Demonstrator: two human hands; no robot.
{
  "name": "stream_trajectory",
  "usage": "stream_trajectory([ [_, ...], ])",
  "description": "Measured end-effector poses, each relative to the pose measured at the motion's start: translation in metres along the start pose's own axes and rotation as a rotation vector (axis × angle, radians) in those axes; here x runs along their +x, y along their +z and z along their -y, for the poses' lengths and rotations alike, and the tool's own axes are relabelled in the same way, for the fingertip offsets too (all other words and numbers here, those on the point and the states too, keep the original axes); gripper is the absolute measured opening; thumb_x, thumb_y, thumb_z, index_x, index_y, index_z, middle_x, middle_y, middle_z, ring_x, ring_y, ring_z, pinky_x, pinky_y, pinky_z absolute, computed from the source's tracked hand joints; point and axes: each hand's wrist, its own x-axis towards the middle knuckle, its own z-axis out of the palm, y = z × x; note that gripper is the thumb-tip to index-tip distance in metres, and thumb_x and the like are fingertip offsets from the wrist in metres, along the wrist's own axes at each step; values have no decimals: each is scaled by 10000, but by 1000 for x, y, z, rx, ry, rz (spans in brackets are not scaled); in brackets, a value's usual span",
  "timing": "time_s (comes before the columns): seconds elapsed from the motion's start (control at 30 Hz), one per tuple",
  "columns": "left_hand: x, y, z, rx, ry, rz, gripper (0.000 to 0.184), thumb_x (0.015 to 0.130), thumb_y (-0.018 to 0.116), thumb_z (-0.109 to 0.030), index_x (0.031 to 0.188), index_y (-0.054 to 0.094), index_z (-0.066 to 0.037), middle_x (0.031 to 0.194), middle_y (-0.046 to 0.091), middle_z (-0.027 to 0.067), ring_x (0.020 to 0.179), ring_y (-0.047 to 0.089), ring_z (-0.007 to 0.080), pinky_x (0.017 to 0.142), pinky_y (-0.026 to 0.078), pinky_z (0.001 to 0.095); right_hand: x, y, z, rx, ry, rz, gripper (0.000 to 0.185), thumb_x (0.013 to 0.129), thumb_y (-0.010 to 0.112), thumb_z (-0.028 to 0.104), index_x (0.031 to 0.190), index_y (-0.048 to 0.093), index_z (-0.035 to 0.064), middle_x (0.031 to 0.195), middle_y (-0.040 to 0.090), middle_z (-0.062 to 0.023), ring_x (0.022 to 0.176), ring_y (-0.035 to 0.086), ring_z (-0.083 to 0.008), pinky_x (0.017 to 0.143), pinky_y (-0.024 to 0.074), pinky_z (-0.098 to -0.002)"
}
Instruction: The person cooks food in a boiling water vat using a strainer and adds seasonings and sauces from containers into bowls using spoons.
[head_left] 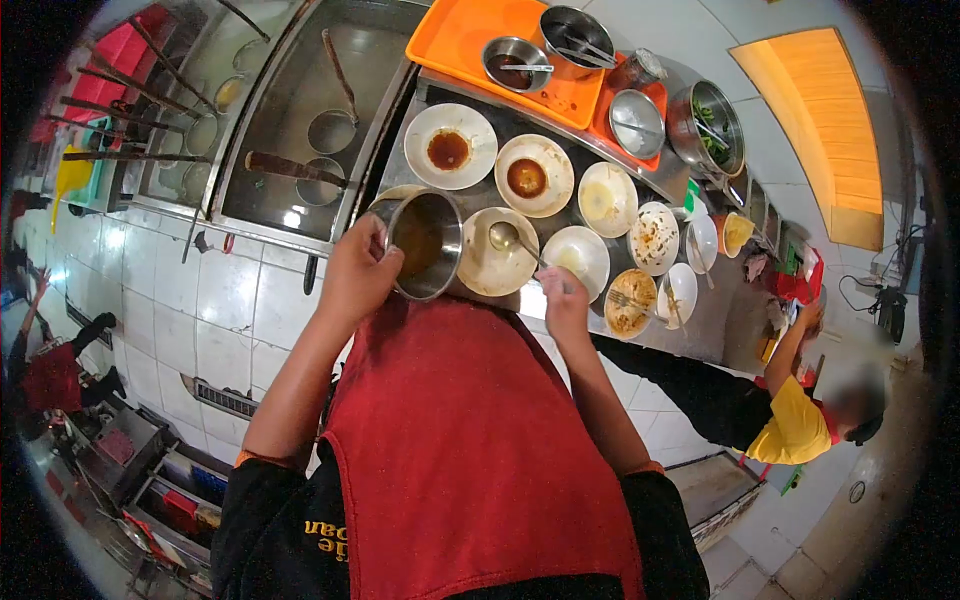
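Observation:
My left hand [365,272] grips the rim of a metal pot [428,245] with some brownish liquid inside, tilted toward me. In my right hand [566,300] is the handle of a metal spoon [505,237], its bowl over a pale bowl [486,268] beside the pot. Another light bowl [575,258] lies just behind my right hand. Dark brown sauce sits in two bowls further back, a white bowl [468,118] and a cream bowl [546,160]. A bowl by the pot is mostly hidden.
Vats of cloudy liquid [285,228] with long-handled strainers stand at left. An orange tray [450,40] with metal pots lies at the back. More bowls, such as one with orange-brown residue [630,312], line the counter's right. A co-worker in a yellow sleeve [790,425] stands at right.

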Motion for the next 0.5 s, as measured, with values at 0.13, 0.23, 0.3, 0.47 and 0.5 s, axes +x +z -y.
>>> stream_trajectory([
  [0.13, -4, -12, 19, -55, -53, -34, 192, 752, 627, -40, 752, 436, -54, 616, 419, 9, 581, 420, 95, 533, 362, 264, -6, 12, -6, -592, -305, 37, 176, 898, 558, 170, 936, 661, 32, 921, 645, -109, 845, 586, -302, 787, 460, -417],
  [0.23, -6, -12, 29, -177, -10, -69, 200, 751, 619, -27, 747, 422, -62, 615, 402, 1, 581, 415, 85, 534, 359, 255, -6, 9, -1, -659, -351, 51, 166, 882, 584, 162, 945, 665, 32, 929, 652, -109, 855, 585, -293, 797, 456, -404],
  [0.3, -9, -11, 28, -278, 24, -100, 198, 750, 615, -24, 749, 422, -63, 615, 401, -1, 580, 415, 84, 536, 362, 255, -7, 4, 2, -617, -383, 8, 162, 874, 590, 148, 949, 666, 26, 924, 655, -110, 849, 584, -291, 791, 457, -403],
  [0.47, -15, -10, 30, -172, 25, -125, 196, 754, 622, -36, 751, 427, -56, 612, 414, 9, 578, 434, 92, 541, 374, 255, 6, 4, 70, -405, -581, 118, 148, 849, 605, 115, 952, 675, 36, 904, 663, -102, 849, 588, -281, 780, 462, -393],
  [0.5, -16, -12, 25, -98, 15, -115, 184, 758, 623, -50, 753, 440, -50, 615, 444, 25, 577, 450, 97, 541, 381, 259, 12, 14, 79, -453, -694, 103, 142, 852, 600, 134, 935, 677, 48, 895, 664, -96, 834, 592, -285, 761, 469, -391],
])
